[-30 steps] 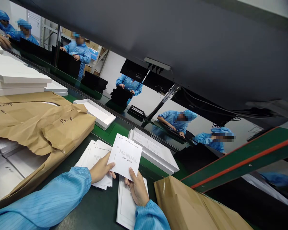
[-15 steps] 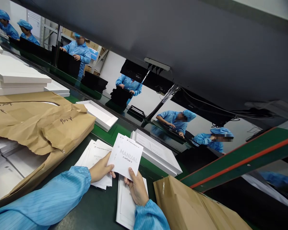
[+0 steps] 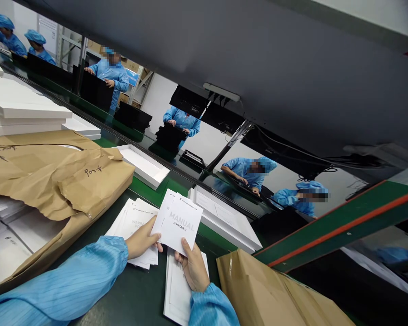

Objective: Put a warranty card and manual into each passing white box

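Co-workers (image 3: 119, 79) in blue smocks line the far side of a long production line, handling dark panels under a low grey overhang that carries a white power strip (image 3: 221, 91). Through the head view, the only one I have, I look forward and down at a dark green table (image 3: 153, 290), the whole scene tilted. My left grip (image 3: 143, 242) is pinched on the left edge of a second leaflet (image 3: 164, 213), thumb on top. That leaflet peeks out from behind a white manual (image 3: 182, 222), which lies foremost at the middle of my view, raised above the table. My right grip (image 3: 194, 269) has the manual's lower edge between thumb and fingers; what the fingers do behind the paper I cannot tell. Under and behind my left wrist a loose pile of warranty sheets (image 3: 136, 215) fans out, while a stack of booklets (image 3: 178, 296) sits beneath my right hand. On the left a torn brown paper parcel (image 3: 98, 181) shows more printed sheets inside, with white boxes (image 3: 27, 108) stacked beyond it. Past the manual, a shallow open tray (image 3: 144, 167) and a white box with papers (image 3: 224, 222) sit on the green belt (image 3: 148, 192). At my right stands a brown carton (image 3: 255, 285), near a slanting green beam (image 3: 336, 226) striped orange.
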Demonstrator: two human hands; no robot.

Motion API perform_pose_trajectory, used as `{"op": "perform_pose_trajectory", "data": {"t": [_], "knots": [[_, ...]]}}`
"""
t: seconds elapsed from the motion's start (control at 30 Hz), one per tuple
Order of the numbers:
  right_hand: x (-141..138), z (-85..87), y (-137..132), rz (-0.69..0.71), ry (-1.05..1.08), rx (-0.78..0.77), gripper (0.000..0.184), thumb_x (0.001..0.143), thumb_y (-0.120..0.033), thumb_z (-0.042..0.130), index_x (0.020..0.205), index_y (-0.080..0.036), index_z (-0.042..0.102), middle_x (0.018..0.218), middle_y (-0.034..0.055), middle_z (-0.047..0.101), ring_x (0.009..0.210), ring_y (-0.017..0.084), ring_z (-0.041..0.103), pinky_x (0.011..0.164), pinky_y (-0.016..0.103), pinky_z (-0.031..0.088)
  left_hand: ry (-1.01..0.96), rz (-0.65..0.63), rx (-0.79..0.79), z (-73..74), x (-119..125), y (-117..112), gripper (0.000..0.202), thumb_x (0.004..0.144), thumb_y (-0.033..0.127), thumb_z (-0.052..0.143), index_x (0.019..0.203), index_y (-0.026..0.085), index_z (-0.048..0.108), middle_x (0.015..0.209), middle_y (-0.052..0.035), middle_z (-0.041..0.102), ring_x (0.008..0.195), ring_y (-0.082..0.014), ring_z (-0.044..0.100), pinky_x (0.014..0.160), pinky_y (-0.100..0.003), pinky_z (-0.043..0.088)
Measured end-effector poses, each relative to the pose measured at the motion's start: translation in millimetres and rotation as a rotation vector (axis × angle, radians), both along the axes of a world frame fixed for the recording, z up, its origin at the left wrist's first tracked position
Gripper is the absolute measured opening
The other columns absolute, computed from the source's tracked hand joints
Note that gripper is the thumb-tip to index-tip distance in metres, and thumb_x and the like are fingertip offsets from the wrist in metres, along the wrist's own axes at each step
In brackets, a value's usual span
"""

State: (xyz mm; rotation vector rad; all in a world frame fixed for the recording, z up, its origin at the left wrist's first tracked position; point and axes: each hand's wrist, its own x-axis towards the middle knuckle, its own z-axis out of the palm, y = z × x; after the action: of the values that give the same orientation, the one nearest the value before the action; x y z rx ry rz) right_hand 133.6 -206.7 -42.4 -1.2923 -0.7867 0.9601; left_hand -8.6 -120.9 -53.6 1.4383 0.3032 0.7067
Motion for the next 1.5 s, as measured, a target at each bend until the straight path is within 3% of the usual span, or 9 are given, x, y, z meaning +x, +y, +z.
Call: {"op": "perform_pose_trajectory", "data": {"t": [0.5,0.73,0.97,1.2,1.33,1.5], "knots": [[0,1.0,0,0.009,-0.004,0.005,0.03,0.067,-0.037,0.055,0.088,-0.018,0.049,0.072,0.0009,0.053,0.046,0.008,0.04,0.041,0.021,0.033,-0.012,0.001,-0.008,-0.4,0,0,0.048,0.076,0.021,0.038,0.12,0.019,0.02,0.092,-0.0074,0.053,0.056,-0.0094,0.056,0.054,-0.022,0.041],[0,1.0,0,0.004,0.01,0.002,0.03,0.064,-0.039,0.057,0.085,-0.019,0.05,0.063,-0.002,0.051,0.046,0.008,0.041,0.042,0.021,0.033,-0.016,0.002,-0.007,-0.9,0,0,0.047,0.075,0.02,0.038,0.12,0.019,0.021,0.093,-0.0077,0.053,0.056,-0.0096,0.056,0.054,-0.023,0.041],[-2,3.1,-1,-0.01,0.02,-0.022,0.033,0.063,-0.039,0.058,0.088,-0.019,0.05,0.069,-0.0002,0.054,0.047,0.008,0.042,0.042,0.021,0.032,-0.013,0.007,0.001,-0.1,0,0,0.047,0.076,0.02,0.037,0.12,0.018,0.021,0.094,-0.0082,0.052,0.055,-0.0089,0.056,0.054,-0.022,0.041],[-1,3.0,0,0.004,-0.102,-0.018,0.034,0.064,-0.044,0.054,0.087,-0.018,0.049,0.06,-0.0026,0.051,0.032,0.0,0.018,0.033,0.019,0.009,-0.007,0.013,0.01,1.2,0,-1,0.047,0.075,0.02,0.039,0.119,0.019,0.022,0.093,-0.0073,0.053,0.055,-0.0082,0.056,0.055,-0.021,0.041],[2,-2.3,1,-0.006,-0.152,-0.008,0.033,0.067,-0.044,0.051,0.086,-0.018,0.048,0.06,-0.0024,0.051,0.031,0.0,0.016,0.032,0.019,0.007,0.023,0.046,0.043,1.5,0,-4,0.044,0.075,0.023,0.038,0.116,0.017,0.024,0.079,-0.0037,0.056,0.054,-0.0095,0.055,0.055,-0.022,0.042],[3,-7.2,1,-0.063,-0.225,0.01,0.037,0.07,-0.047,0.045,0.089,-0.016,0.044,0.051,-0.0034,0.048,0.03,0.002,0.02,0.031,0.019,0.008,0.175,0.177,0.152,-2.0,0,-13,0.036,0.075,0.033,0.036,0.107,0.017,0.03,0.047,0.0049,0.051,0.036,-0.0095,0.047,0.039,-0.019,0.038]]}}
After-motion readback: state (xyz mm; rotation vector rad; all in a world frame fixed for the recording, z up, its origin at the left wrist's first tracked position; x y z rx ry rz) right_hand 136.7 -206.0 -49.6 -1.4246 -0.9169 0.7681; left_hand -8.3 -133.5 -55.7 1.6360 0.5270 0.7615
